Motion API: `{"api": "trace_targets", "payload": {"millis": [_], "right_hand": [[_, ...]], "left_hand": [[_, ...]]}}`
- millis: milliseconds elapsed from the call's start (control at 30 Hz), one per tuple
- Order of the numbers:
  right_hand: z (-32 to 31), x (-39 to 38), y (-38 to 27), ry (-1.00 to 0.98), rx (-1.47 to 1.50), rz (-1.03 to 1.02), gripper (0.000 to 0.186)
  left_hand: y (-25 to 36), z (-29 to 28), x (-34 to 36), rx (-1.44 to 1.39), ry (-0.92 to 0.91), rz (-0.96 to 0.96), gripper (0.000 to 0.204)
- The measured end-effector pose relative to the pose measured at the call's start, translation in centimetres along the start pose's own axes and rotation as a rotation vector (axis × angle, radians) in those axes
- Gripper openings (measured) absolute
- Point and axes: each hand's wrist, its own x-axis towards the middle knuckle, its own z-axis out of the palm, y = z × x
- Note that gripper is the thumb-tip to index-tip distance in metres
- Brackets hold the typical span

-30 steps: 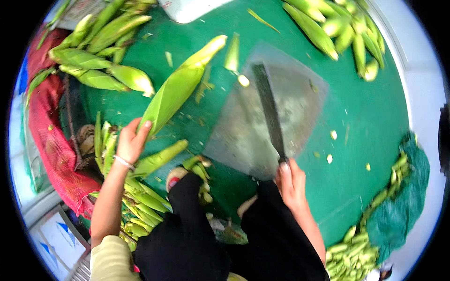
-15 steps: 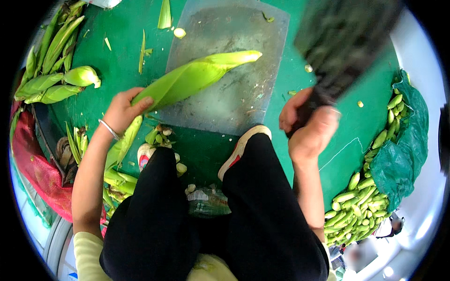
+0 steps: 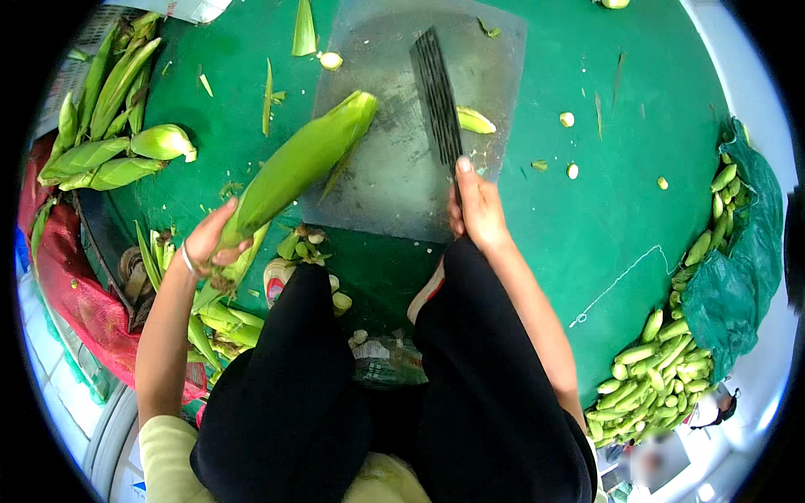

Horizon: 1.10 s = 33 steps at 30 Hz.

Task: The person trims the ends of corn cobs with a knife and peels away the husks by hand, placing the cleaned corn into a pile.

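My left hand [image 3: 214, 239] grips a green husked corn ear [image 3: 293, 168] by its stalk end, its blunt upper end angled over the translucent cutting board [image 3: 386, 201]. My right hand [image 3: 476, 205] is closed round the handle of a dark cleaver [image 3: 434, 92], whose long blade lies over the board, right of the ear. A short cut husk tip [image 3: 475, 119] rests on the board beside the blade. Small round cut slices [image 3: 567, 119] and husk strips [image 3: 303, 29] are scattered on the green surface [image 3: 604, 226] around the board.
Corn ears [image 3: 109, 159] pile at upper left, beside a red mesh sack [image 3: 71, 293]; more husks [image 3: 226, 327] lie by my left leg. At right, a green sack [image 3: 729, 293] adjoins many small ears [image 3: 646, 377]. My shoes [image 3: 277, 281] are just below the board.
The cleaver has swung down from the upper right onto the board. The ear's pointed tip is cut off, with a piece now on the board, and the ear has shifted left.
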Motion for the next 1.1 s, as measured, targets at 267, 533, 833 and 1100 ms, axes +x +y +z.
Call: {"api": "trace_targets", "payload": {"millis": [267,533,833,1100], "right_hand": [[2.1,-1.4,-5.4,0.216,-0.520,-0.536,0.057],[1.0,-0.5,-4.7,-0.075,-0.337,-0.150,0.044],[3.5,-4.2,-5.1,-0.271,-0.479,-0.408,0.059],[2.1,-3.4,-2.0,-0.124,-0.501,-0.384,0.031]], "left_hand": [[4.9,5.3,-5.1,0.773,0.174,0.293,0.045],[7.5,4.7,-9.6,1.269,0.132,0.729,0.061],[9.2,1.7,-9.2,0.868,-0.011,0.194,0.071],[10.8,1.6,-10.3,0.946,0.004,0.258,0.075]]}}
